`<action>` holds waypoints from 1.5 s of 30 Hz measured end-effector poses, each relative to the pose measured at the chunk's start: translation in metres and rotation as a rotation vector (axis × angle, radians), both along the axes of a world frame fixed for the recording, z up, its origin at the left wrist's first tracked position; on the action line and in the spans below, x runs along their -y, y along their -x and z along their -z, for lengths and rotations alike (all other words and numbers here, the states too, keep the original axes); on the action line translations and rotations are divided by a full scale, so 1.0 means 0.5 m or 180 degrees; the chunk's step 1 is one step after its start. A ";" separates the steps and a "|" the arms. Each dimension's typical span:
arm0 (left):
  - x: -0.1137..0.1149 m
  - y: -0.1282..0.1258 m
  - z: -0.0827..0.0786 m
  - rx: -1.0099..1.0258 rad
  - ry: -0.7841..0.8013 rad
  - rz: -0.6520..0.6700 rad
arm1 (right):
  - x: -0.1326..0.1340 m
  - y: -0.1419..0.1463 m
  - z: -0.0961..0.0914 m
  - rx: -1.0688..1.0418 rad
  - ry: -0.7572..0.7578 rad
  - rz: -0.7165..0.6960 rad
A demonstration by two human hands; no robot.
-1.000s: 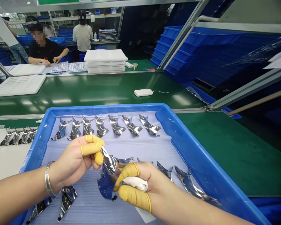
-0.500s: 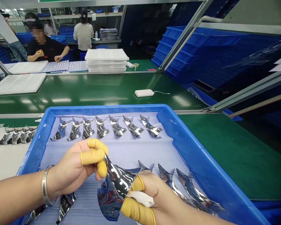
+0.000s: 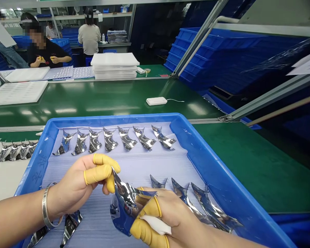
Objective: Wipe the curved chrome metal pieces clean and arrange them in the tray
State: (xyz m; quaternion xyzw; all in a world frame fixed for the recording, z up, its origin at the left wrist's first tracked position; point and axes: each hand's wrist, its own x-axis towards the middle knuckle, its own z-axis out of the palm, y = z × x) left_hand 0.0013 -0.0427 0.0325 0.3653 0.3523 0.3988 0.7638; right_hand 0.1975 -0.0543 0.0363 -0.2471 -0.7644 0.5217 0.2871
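While the chrome piece (image 3: 126, 203) stays pinched between both hands as it was half a second ago, it has tipped a little, and its mirrored face lies flatter and lower. The left hand (image 3: 74, 186) grips its upper edge with yellow-capped fingertips. The right hand (image 3: 167, 217) clamps the lower edge from beneath, with a white cloth (image 3: 155, 224) tucked in its palm. All this hangs over the near middle of the blue tray (image 3: 209, 165). The row of chrome pieces (image 3: 111, 139) along the far side lies unchanged — so do the three at near right (image 3: 196, 203). Far left, a co-worker (image 3: 45, 55) has lifted both hands off the table.
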 end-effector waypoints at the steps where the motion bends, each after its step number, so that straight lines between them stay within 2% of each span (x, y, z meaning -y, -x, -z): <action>1: -0.001 0.001 0.001 -0.0069 -0.0053 -0.0045 | 0.001 -0.001 -0.003 -0.0062 -0.0036 0.0040; 5: -0.005 0.000 0.003 -0.0357 -0.0252 -0.0119 | 0.003 -0.006 -0.009 -0.0214 0.0145 0.0049; 12: -0.006 -0.001 0.004 -0.0287 -0.0284 0.0261 | -0.005 -0.011 -0.001 -0.0410 0.1579 0.0145; 17: -0.002 0.004 0.006 -0.0238 -0.0265 0.0474 | -0.009 -0.017 0.004 -0.0441 0.2038 0.0268; 26: 0.001 0.003 0.003 -0.0041 -0.0073 0.0610 | -0.009 -0.020 0.012 -0.0426 0.2374 0.0345; 45: 0.000 0.000 -0.001 -0.0077 -0.0019 0.0690 | -0.018 -0.004 0.027 -0.1006 0.3047 0.0256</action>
